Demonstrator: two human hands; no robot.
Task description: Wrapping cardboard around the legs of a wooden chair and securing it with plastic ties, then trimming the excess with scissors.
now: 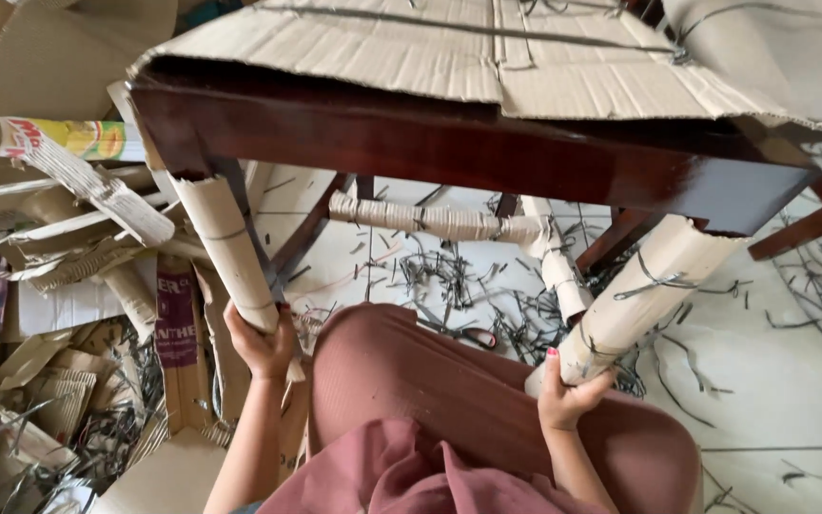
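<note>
On a scrap-strewn floor (763, 381), left hand (259, 345) and right hand (568, 395) each grip one of two cardboard-wrapped legs (225, 249).

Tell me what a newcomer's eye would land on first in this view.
A dark wooden chair frame fills the upper middle, its seat and legs wrapped in corrugated cardboard. The left hand grips the left wrapped leg and the right hand grips the right wrapped leg. Torn cardboard scraps pile up at left, and cut strapping bits litter the tiled floor.
</note>
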